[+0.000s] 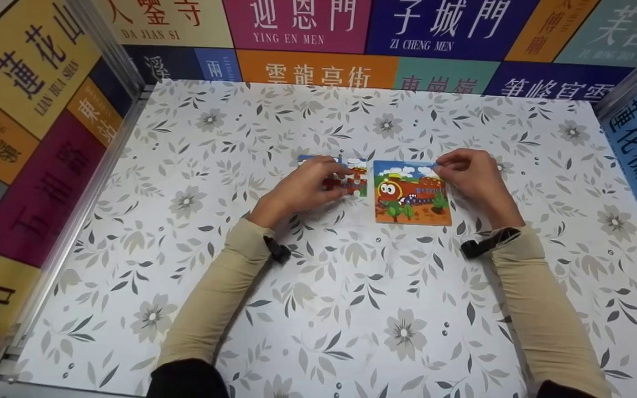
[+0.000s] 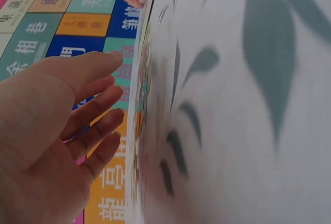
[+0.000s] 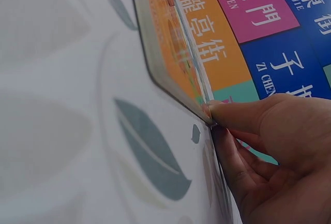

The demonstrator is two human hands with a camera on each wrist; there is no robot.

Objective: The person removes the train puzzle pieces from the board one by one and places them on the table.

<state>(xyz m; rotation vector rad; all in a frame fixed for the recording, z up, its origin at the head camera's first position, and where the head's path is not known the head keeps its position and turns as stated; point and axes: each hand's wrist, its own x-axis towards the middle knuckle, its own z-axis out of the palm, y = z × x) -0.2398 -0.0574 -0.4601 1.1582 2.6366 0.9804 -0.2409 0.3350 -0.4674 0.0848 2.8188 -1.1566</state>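
Blue-and-orange, the train board (image 1: 413, 193) lies at three o'clock of a half-covered puzzle (image 1: 361, 188) in the head view, the left hand (image 1: 316, 182) over the latter. Left-wrist view: that hand is loose, released. Right-wrist view: at four o'clock, the right hand (image 3: 282, 157) pinches the board's corner.

From the head camera I look forward and down across the worktop (image 1: 318, 298), far enough back to take in the left hand (image 1: 313, 185), the right hand (image 1: 476, 174) and the lettered panels (image 1: 302, 25) beyond. My left wrist view sits low and close, tipped on its side so the worktop stands upright at right; it also catches the right hand at its top edge. My right wrist view tips the opposite way, low and close to the picture board (image 1: 413, 193). All three views share the far panels.
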